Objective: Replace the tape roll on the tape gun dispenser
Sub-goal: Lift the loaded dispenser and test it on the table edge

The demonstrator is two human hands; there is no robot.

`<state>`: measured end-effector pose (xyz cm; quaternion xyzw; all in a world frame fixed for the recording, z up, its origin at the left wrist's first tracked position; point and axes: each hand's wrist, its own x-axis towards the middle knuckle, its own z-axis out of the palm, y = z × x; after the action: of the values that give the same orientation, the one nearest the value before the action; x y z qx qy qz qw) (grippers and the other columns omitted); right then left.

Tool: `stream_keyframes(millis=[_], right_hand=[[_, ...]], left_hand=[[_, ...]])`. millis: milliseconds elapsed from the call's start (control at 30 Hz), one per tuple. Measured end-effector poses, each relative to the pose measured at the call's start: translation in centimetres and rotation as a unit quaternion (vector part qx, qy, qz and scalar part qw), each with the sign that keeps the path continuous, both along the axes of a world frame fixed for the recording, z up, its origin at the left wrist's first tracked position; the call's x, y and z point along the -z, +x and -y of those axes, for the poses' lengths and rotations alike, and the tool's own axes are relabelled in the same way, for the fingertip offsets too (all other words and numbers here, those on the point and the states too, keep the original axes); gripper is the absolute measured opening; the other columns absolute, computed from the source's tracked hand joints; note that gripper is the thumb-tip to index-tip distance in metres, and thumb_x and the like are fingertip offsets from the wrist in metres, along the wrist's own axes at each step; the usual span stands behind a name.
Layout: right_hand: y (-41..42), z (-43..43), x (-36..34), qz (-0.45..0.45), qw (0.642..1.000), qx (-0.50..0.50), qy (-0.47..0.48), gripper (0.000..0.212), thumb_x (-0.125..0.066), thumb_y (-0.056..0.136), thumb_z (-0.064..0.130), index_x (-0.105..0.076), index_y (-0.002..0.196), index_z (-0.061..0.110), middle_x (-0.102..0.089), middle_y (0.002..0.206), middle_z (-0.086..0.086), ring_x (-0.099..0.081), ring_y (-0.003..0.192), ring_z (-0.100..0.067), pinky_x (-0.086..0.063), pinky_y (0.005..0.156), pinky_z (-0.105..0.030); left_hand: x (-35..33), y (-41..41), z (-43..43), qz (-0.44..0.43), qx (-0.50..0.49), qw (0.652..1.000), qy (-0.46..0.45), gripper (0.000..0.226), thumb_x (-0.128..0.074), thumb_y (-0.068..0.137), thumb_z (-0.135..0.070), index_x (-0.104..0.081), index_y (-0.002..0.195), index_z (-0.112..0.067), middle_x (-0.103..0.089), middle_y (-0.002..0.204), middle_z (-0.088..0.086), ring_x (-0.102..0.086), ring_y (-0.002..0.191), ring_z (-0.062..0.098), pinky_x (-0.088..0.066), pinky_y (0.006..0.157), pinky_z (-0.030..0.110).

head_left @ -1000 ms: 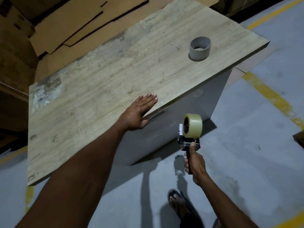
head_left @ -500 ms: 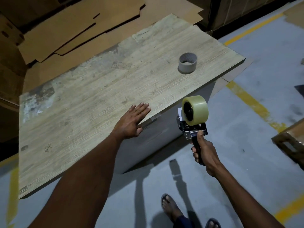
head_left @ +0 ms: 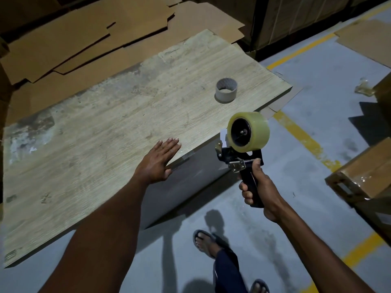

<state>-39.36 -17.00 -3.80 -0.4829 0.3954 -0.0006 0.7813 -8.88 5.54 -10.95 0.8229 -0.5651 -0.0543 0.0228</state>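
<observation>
Now our right hand (head_left: 257, 187) clenches the tape gun dispenser (head_left: 243, 157) handle, fresh tape roll (head_left: 248, 132) mounted above it, while our left hand (head_left: 157, 162) lies spread flat on the desk (head_left: 95, 134), probably for balance, the empty core (head_left: 226, 90) well beyond.

The see-through yellowish tape roll (head_left: 248, 131) sits on a black tape gun (head_left: 241, 163), the empty cardboard ring (head_left: 226, 90) is grey, and the desk (head_left: 95, 132) is pale wood-grain.

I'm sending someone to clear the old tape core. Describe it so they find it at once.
Start at the pale wood-grain tabletop in front of the flattened cardboard sheets. Near its far right corner stands the empty core, a short grey cardboard ring, open end up. Nothing else lies on the tabletop except the left hand.
</observation>
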Motion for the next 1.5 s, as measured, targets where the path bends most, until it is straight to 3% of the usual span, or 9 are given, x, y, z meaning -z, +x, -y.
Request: stream_keyframes(millis=[433, 733, 1000, 1333, 1500], right_hand=[[9.6, 4.1, -5.2, 0.108, 0.988, -0.028, 0.109, 0.088, -0.025, 0.092, 0.083, -0.063, 0.101, 0.003, -0.049, 0.067, -0.007, -0.041, 0.047, -0.015, -0.034, 0.041, -0.024], [26.3, 4.8, -4.7, 0.114, 0.961, -0.098, 0.231, 0.095, -0.019, 0.094, 0.081, -0.064, 0.106, -0.002, -0.054, 0.063, -0.005, -0.048, 0.043, -0.014, -0.040, 0.038, -0.022], [38.0, 1.8, -1.8, 0.057, 0.963, -0.140, 0.222, 0.097, -0.012, 0.095, 0.080, -0.067, 0.097, -0.001, -0.057, 0.061, -0.004, -0.052, 0.043, -0.013, -0.042, 0.038, -0.020], [38.3, 1.0, 0.7, 0.032, 0.976, -0.068, 0.203, 0.091, -0.014, 0.102, 0.070, -0.067, 0.095, -0.002, -0.064, 0.069, -0.010, -0.056, 0.047, -0.016, -0.047, 0.042, -0.023], [37.7, 1.3, 1.7, -0.013, 0.986, -0.106, 0.131, 0.091, -0.017, 0.096, 0.079, -0.063, 0.099, 0.000, -0.058, 0.076, -0.015, -0.057, 0.062, -0.027, -0.053, 0.057, -0.035]], left_hand=[[0.2, 0.2, 0.0, -0.031, -0.014, 0.999, -0.014, 0.109, -0.073, 0.070, -0.036, -0.024, 0.165, -0.018, -0.017, 0.173, 0.006, -0.014, 0.160, 0.023, -0.011, 0.129, 0.044], [-0.1, 0.3, 0.2, -0.040, -0.068, 0.996, -0.030, 0.106, -0.065, 0.078, -0.054, -0.018, 0.167, -0.021, -0.007, 0.175, 0.002, 0.000, 0.162, 0.018, -0.008, 0.129, 0.051], [-0.8, 0.9, 0.0, -0.092, -0.083, 0.992, -0.035, 0.098, -0.062, 0.085, -0.062, -0.022, 0.166, -0.025, -0.008, 0.175, -0.003, 0.000, 0.161, 0.012, -0.006, 0.130, 0.048], [-1.0, 0.5, 0.2, -0.093, -0.096, 0.989, -0.056, 0.094, -0.065, 0.085, -0.058, -0.029, 0.164, -0.023, -0.012, 0.175, -0.005, -0.002, 0.161, 0.011, -0.007, 0.130, 0.047], [-1.3, 0.3, 0.2, -0.087, -0.093, 0.991, -0.030, 0.096, -0.064, 0.086, -0.059, -0.023, 0.166, -0.023, -0.008, 0.175, -0.005, 0.002, 0.161, 0.012, -0.006, 0.130, 0.047]])
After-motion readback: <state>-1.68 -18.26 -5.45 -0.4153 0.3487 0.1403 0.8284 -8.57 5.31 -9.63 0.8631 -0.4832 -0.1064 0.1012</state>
